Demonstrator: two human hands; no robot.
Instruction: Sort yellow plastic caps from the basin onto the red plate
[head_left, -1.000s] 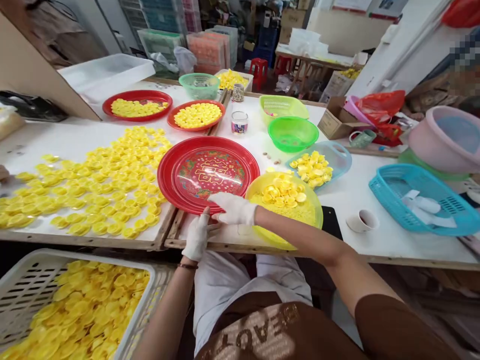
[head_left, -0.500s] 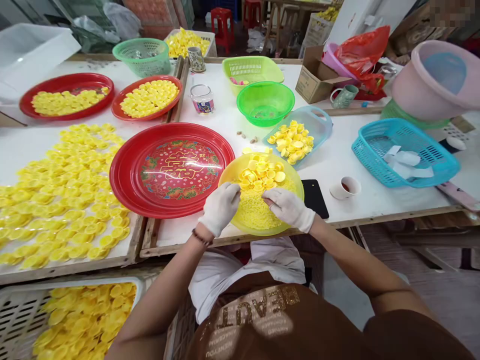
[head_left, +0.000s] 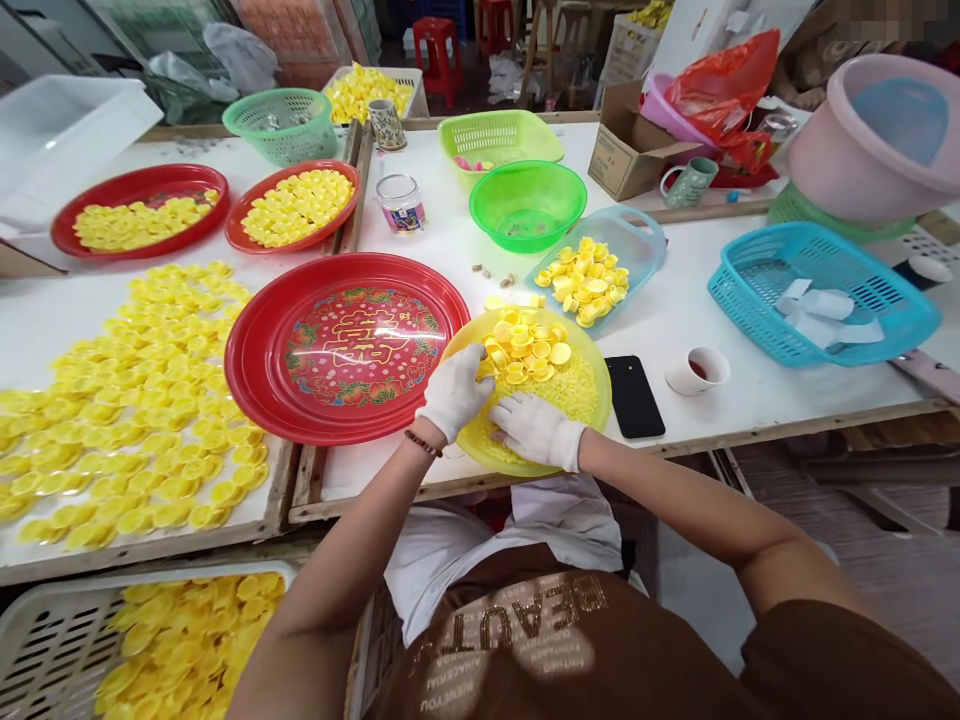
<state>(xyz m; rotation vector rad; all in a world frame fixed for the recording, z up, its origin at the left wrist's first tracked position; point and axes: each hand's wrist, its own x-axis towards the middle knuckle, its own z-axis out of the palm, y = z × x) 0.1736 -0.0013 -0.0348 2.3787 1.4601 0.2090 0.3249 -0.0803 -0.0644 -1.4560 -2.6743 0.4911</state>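
Note:
In front of me stands a translucent yellow bowl [head_left: 604, 385] with small pale-yellow granules [head_left: 574, 400] in it and a heap of yellow cup-shaped pieces [head_left: 529, 345] on top at the back. My left hand [head_left: 456, 392], in a white glove, is over the bowl's left side, its fingers curled together; what they hold, if anything, is hidden. My right hand [head_left: 536, 430], gloved too, lies low over the granules with its fingers stretched out towards the left hand. Close on the left is a large red patterned tray [head_left: 345, 345] with nothing on it.
Beyond the bowl, a pale-blue tray [head_left: 641, 245] holds more yellow pieces. A black phone [head_left: 636, 397], a paper cup [head_left: 697, 372] and a blue basket [head_left: 817, 300] stand on the right. Many yellow pieces [head_left: 150, 420] cover the left table. Green bowls [head_left: 529, 205] are behind.
My right hand has moved left and down onto the granules, its fingers now stretched out. My left hand has turned slightly and moved a little right. The view has shifted slightly.

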